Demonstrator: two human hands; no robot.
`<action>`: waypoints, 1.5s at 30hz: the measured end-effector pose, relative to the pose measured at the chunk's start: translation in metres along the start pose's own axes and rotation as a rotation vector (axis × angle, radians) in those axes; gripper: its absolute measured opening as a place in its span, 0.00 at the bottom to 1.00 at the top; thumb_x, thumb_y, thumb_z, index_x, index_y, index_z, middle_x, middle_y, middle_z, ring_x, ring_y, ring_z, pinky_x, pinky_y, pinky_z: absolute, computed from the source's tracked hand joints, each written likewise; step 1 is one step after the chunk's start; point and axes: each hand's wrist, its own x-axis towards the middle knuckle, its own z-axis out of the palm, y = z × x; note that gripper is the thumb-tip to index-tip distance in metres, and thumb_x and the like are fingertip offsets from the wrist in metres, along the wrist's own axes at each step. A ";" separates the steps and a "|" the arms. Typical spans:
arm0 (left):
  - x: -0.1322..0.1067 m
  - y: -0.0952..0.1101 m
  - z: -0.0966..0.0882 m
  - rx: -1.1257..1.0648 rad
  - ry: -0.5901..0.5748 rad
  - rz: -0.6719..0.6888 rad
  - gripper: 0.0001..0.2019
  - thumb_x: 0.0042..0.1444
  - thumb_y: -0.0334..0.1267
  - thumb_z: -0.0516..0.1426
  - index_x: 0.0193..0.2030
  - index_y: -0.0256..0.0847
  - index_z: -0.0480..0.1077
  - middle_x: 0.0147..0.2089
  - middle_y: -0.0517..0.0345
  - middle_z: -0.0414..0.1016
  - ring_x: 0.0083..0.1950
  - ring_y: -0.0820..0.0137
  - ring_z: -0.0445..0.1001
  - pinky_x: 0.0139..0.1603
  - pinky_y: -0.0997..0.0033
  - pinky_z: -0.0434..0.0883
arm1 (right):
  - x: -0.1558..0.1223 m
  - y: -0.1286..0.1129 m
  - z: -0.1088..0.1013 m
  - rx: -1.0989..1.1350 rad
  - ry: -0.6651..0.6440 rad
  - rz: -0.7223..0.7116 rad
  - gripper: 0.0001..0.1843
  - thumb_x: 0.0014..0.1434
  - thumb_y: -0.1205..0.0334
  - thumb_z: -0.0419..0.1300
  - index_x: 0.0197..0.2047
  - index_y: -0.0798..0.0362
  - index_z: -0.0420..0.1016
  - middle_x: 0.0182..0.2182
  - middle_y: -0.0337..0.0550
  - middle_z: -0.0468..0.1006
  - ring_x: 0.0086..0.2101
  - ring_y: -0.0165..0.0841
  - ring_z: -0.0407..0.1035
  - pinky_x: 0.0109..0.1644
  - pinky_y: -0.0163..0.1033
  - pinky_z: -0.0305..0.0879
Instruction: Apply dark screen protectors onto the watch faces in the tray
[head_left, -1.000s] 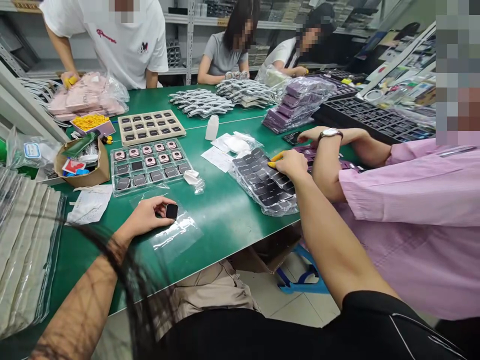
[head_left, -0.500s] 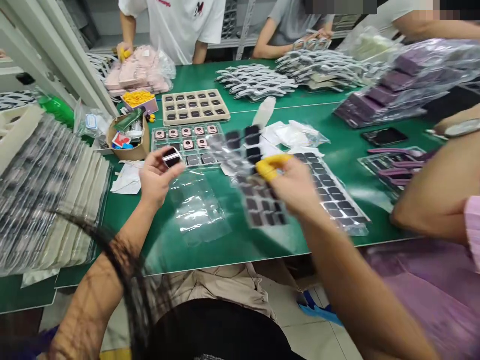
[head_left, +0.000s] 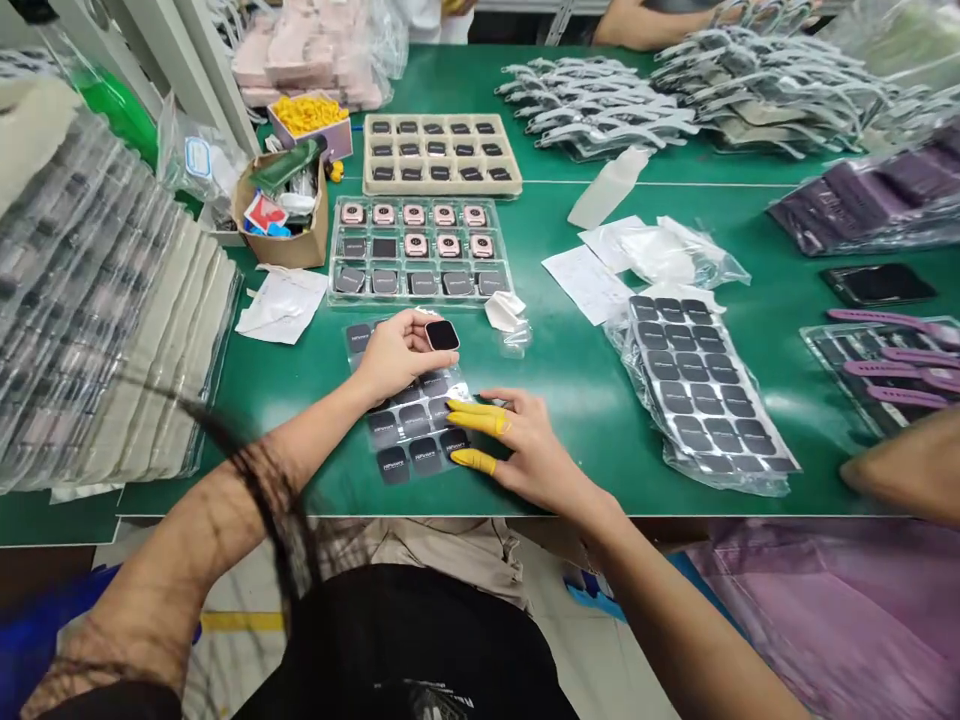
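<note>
My left hand holds a smartwatch case by its edges, with the black screen facing up. Under it a clear sheet of dark square film labels lies on the green table, partly hidden by that hand. My right hand, with yellow finger cots on some fingers, rests at the sheet's right edge; thumb and fingers are apart, the tips by a corner label. Beyond my hands a clear tray contains pink watch cases and dark squares in its compartments.
A stack of filled trays stands at the left, beside a cardboard box of small items. A beige tray sits farther back. More label sheets lie at the right. Another person's arm reaches in from the right edge.
The label sheet, lifted in my right hand before, now lies flat in front of me, and that hand has let go. My left hand has brought the smartwatch case over the sheet.
</note>
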 end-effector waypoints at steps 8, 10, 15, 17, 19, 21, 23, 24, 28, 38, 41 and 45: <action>-0.001 0.000 -0.002 -0.028 -0.015 0.026 0.27 0.42 0.30 0.78 0.47 0.36 0.74 0.40 0.57 0.83 0.37 0.73 0.80 0.41 0.71 0.77 | 0.026 0.003 0.016 0.006 0.156 0.044 0.05 0.63 0.54 0.71 0.42 0.35 0.90 0.33 0.46 0.84 0.41 0.48 0.73 0.50 0.60 0.70; 0.000 -0.002 -0.003 -0.018 -0.020 0.034 0.27 0.42 0.31 0.79 0.47 0.37 0.74 0.39 0.56 0.83 0.36 0.73 0.79 0.41 0.71 0.76 | 0.027 -0.001 0.011 0.031 0.153 -0.007 0.05 0.62 0.53 0.70 0.35 0.32 0.89 0.31 0.43 0.84 0.38 0.48 0.73 0.50 0.63 0.69; -0.002 -0.001 -0.006 0.034 -0.042 0.049 0.24 0.46 0.32 0.76 0.49 0.37 0.76 0.38 0.55 0.82 0.35 0.71 0.79 0.38 0.70 0.75 | 0.032 -0.015 -0.022 0.464 0.256 -0.095 0.13 0.56 0.40 0.73 0.24 0.29 0.83 0.31 0.43 0.83 0.38 0.50 0.73 0.43 0.64 0.72; -0.004 -0.001 -0.006 0.085 -0.049 0.065 0.23 0.48 0.31 0.75 0.52 0.38 0.78 0.39 0.54 0.83 0.35 0.70 0.79 0.38 0.68 0.74 | 0.049 -0.014 -0.035 0.736 0.291 -0.007 0.16 0.54 0.36 0.75 0.24 0.33 0.82 0.25 0.41 0.76 0.31 0.43 0.71 0.36 0.56 0.73; -0.007 0.000 -0.005 0.141 -0.058 0.075 0.25 0.49 0.32 0.74 0.56 0.39 0.80 0.38 0.55 0.83 0.35 0.69 0.78 0.39 0.67 0.74 | 0.072 -0.007 -0.043 0.819 0.291 0.185 0.17 0.48 0.39 0.81 0.28 0.38 0.84 0.24 0.37 0.75 0.28 0.37 0.70 0.33 0.48 0.72; -0.008 0.001 -0.004 0.201 -0.054 0.084 0.27 0.49 0.34 0.74 0.58 0.40 0.81 0.36 0.57 0.82 0.34 0.68 0.78 0.39 0.66 0.74 | 0.096 0.003 -0.043 0.783 0.288 0.364 0.23 0.39 0.42 0.85 0.32 0.44 0.84 0.29 0.38 0.79 0.30 0.34 0.72 0.35 0.44 0.74; -0.009 0.002 -0.004 0.263 -0.053 0.096 0.28 0.49 0.36 0.75 0.59 0.40 0.81 0.36 0.57 0.82 0.35 0.67 0.78 0.40 0.64 0.75 | 0.111 0.013 -0.037 0.793 0.258 0.465 0.29 0.32 0.40 0.86 0.31 0.47 0.84 0.31 0.39 0.81 0.32 0.34 0.74 0.37 0.43 0.76; -0.009 0.003 -0.004 0.291 -0.054 0.103 0.29 0.49 0.36 0.75 0.59 0.40 0.82 0.37 0.56 0.82 0.35 0.66 0.79 0.41 0.63 0.75 | 0.115 0.017 -0.034 0.813 0.231 0.491 0.29 0.31 0.39 0.86 0.30 0.47 0.83 0.31 0.39 0.82 0.32 0.35 0.75 0.38 0.43 0.77; -0.008 0.007 -0.004 0.438 -0.081 0.133 0.28 0.50 0.37 0.74 0.60 0.43 0.82 0.39 0.56 0.82 0.35 0.66 0.79 0.44 0.62 0.77 | 0.111 0.024 -0.019 0.878 0.158 0.538 0.30 0.30 0.38 0.86 0.30 0.48 0.84 0.30 0.40 0.84 0.35 0.37 0.78 0.42 0.44 0.80; -0.009 0.011 0.001 0.599 -0.066 0.194 0.25 0.52 0.35 0.73 0.58 0.43 0.83 0.35 0.59 0.78 0.34 0.68 0.76 0.42 0.65 0.76 | 0.107 0.030 -0.013 0.952 0.140 0.568 0.30 0.31 0.36 0.86 0.30 0.47 0.85 0.30 0.41 0.84 0.35 0.39 0.80 0.42 0.47 0.82; -0.010 0.010 0.001 0.605 -0.062 0.201 0.24 0.53 0.35 0.73 0.58 0.42 0.83 0.36 0.59 0.78 0.34 0.69 0.76 0.41 0.66 0.76 | 0.107 0.029 -0.013 0.945 0.144 0.560 0.30 0.32 0.35 0.86 0.29 0.46 0.84 0.30 0.42 0.85 0.36 0.40 0.80 0.42 0.48 0.83; -0.010 0.010 0.001 0.620 -0.061 0.191 0.24 0.53 0.36 0.73 0.58 0.44 0.82 0.35 0.60 0.78 0.35 0.68 0.76 0.43 0.65 0.77 | 0.107 0.028 -0.011 0.945 0.154 0.565 0.29 0.32 0.37 0.86 0.29 0.47 0.84 0.30 0.42 0.84 0.35 0.40 0.80 0.43 0.48 0.82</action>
